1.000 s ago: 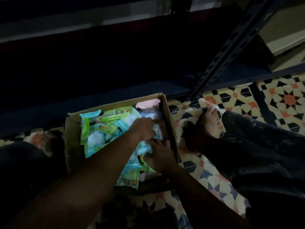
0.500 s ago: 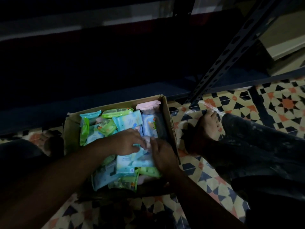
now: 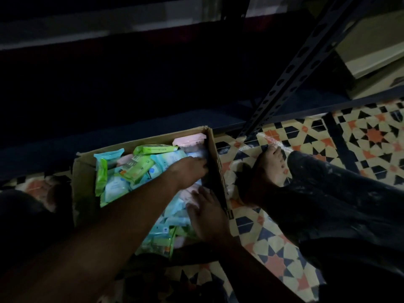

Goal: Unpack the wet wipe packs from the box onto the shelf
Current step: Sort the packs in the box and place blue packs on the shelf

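Observation:
An open cardboard box point(image 3: 84, 171) sits on the floor, full of green, blue and pink wet wipe packs point(image 3: 135, 169). My left hand point(image 3: 191, 168) reaches across the packs to the box's far right side, fingers pressed down among blue packs by the wall. Lower down, my right hand point(image 3: 207, 215) lies on pink and blue packs at the right wall, fingers spread. Whether either hand grips a pack is hidden. The dark shelf point(image 3: 153, 127) runs just behind the box.
A perforated metal shelf upright point(image 3: 290, 73) slants up at the right. My bare right foot point(image 3: 270, 169) and dark trouser leg point(image 3: 341, 204) rest on patterned floor tiles right of the box. My left foot point(image 3: 54, 193) is beside the box's left wall. Cartons point(image 3: 376, 51) stand on the shelf at top right.
My left hand has moved from the middle of the box to its far right side. My right hand has shifted slightly toward me along the right wall.

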